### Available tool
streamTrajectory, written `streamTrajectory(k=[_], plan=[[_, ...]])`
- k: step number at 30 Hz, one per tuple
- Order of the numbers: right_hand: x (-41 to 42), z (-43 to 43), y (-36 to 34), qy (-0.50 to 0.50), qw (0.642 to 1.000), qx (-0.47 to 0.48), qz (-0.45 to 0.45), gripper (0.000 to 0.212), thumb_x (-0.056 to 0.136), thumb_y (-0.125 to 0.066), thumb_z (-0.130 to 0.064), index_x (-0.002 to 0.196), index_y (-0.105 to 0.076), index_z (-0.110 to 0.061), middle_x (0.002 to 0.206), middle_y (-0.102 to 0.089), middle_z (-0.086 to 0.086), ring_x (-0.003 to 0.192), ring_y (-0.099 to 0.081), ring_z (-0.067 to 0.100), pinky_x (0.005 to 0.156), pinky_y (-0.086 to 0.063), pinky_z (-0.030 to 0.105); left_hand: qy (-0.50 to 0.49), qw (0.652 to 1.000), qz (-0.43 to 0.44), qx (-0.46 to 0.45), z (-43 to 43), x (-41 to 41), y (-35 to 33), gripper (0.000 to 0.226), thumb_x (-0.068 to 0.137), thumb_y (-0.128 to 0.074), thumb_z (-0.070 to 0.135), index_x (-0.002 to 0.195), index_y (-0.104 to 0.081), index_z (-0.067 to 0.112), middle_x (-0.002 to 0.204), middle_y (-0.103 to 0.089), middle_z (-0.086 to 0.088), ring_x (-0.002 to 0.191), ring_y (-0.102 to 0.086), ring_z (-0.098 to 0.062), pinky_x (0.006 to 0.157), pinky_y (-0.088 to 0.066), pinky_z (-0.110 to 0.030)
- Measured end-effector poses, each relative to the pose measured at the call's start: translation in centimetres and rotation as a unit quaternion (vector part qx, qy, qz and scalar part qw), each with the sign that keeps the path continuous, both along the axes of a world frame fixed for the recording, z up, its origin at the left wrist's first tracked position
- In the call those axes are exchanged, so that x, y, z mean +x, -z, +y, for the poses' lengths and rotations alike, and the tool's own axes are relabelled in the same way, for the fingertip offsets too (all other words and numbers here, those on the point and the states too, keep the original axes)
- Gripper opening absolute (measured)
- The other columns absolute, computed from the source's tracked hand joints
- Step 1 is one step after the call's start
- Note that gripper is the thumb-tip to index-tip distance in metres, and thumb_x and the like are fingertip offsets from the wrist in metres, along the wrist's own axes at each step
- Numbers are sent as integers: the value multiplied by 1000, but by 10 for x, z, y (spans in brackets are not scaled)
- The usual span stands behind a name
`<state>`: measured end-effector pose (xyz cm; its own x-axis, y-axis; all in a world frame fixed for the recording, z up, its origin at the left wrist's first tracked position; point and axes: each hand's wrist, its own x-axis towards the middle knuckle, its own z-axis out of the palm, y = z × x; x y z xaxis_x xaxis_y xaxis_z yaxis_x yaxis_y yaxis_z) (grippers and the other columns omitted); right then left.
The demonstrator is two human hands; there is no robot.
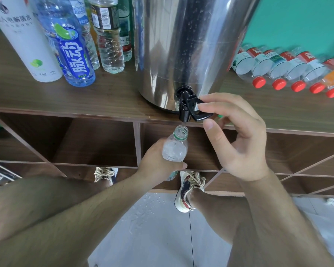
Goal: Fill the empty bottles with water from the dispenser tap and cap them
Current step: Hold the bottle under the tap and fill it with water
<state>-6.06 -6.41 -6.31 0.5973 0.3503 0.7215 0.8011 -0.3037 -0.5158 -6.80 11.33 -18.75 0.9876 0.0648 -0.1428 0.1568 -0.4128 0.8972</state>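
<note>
Left hand [158, 160], fingers curled, grips a clear uncapped plastic bottle [175, 149] at six o'clock of the black plastic tap [184, 109]; right hand [237, 135] pinches its lever [201, 115] between thumb and forefinger.

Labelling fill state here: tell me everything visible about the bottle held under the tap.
The bottle is small, clear ribbed plastic, uncapped, with a green ring below its threaded neck. Held roughly upright, its mouth sits just under the black tap, a thin water stream running in. Fill level is unreadable. The left hand grips its middle, thumb across the front; a bit of label shows below the hand. Nothing else touches it.
</note>
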Motion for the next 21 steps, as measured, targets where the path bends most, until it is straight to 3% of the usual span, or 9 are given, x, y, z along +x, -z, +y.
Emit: streamTrajectory(k=[12, 21], plan=[[0, 0, -1, -5, 1000, -1, 5, 19, 94, -63, 2, 112, -71, 2, 124, -67, 16, 102, -65, 19, 66, -50, 39, -1, 1000, 9, -14, 0, -1, -2, 66, 70, -93, 35, 119, -49, 41, 113, -60, 18, 107, -59, -8, 94, -50, -30], [-1, 0, -1, -2, 1000, -1, 7, 19, 95, -64, 1, 112, -71, 2, 124, -67, 16, 96, -65, 20, 65, -50, 41, 3, 1000, 15, -6, -1, -2, -5, 66, 72, -92, 35, 123, -50, 38, 115, -60, 17, 109, -59, -11, 97, -51, -31]])
